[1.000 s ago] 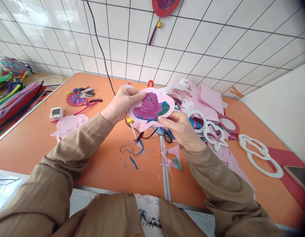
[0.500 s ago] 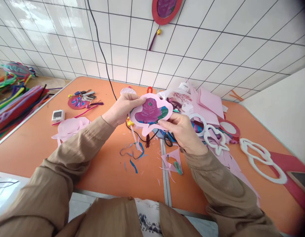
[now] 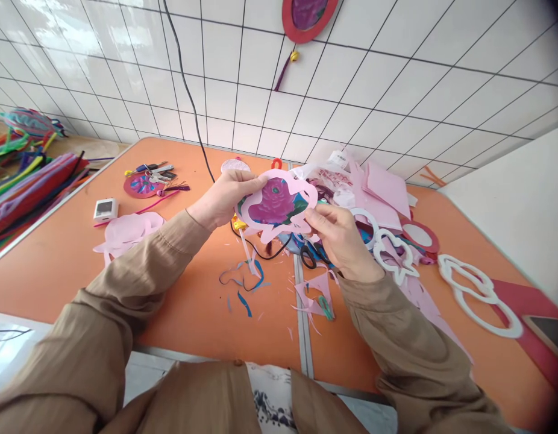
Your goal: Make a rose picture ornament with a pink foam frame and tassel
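Observation:
Between my hands, above the orange table, I hold a pink cloud-shaped frame around a purple flower picture with green leaves. My left hand pinches its left edge, thumb on top. At the right edge, my right hand grips the frame between thumb and fingers. Black-handled scissors lie on the table just below my right hand, partly hidden. Blue trimmings and a pink paper scrap lie nearer to me.
White cut-out frames and folded pink sheets lie to the right. On the left are pink paper pieces, a small white device, keys and colourful pipe cleaners. A black cable hangs along the tiled wall.
My right hand has shifted its grip slightly up and to the right along the frame's edge. The frame has tilted a little; my left hand keeps its hold.

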Demonstrator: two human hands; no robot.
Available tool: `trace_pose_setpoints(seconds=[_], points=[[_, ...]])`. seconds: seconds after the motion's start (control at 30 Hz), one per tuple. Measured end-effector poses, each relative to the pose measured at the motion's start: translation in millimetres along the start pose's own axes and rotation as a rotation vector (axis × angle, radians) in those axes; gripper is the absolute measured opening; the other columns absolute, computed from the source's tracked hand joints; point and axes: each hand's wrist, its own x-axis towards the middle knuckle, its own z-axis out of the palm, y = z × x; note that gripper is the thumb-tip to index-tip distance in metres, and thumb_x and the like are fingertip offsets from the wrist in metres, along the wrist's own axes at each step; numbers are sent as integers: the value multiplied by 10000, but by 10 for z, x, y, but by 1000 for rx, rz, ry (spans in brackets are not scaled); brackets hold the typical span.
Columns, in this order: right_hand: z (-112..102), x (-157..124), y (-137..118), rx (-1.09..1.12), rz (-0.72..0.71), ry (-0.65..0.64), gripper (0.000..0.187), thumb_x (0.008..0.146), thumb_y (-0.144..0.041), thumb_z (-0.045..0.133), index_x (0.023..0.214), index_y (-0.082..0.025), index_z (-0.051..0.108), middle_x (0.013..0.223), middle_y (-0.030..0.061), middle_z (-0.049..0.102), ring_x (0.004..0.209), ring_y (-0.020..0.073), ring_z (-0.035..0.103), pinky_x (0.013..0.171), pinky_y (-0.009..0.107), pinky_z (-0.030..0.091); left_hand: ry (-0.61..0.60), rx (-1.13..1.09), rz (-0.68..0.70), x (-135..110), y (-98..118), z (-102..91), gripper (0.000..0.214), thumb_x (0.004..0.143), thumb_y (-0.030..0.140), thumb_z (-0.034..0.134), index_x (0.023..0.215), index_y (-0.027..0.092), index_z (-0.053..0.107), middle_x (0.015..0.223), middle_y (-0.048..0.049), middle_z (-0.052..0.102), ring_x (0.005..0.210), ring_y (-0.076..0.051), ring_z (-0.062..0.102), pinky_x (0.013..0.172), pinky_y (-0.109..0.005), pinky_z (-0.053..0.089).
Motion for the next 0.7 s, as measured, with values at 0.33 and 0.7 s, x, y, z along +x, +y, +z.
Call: trace_pose_setpoints(seconds=[0.33,0.7], points=[[36,48,-3,79,18,120,477,729,-524,889,554,-202,584,526,-41,481,525,92,429,498,266,332,-8,-119,-170,15,-15,86,433,1019,329,629,651,110,690,639,-74,689,502,-120,634,501,-225,520],[-14,133,24,61,-43,304,381,782,-430,823,546,-210,619,487,-36,517,473,81,468,457,244,363,-169,-177,-167,136,-187,-71,298,932,304,749,735,83,722,672,-91,732,554,-156,684,555,-265,598]])
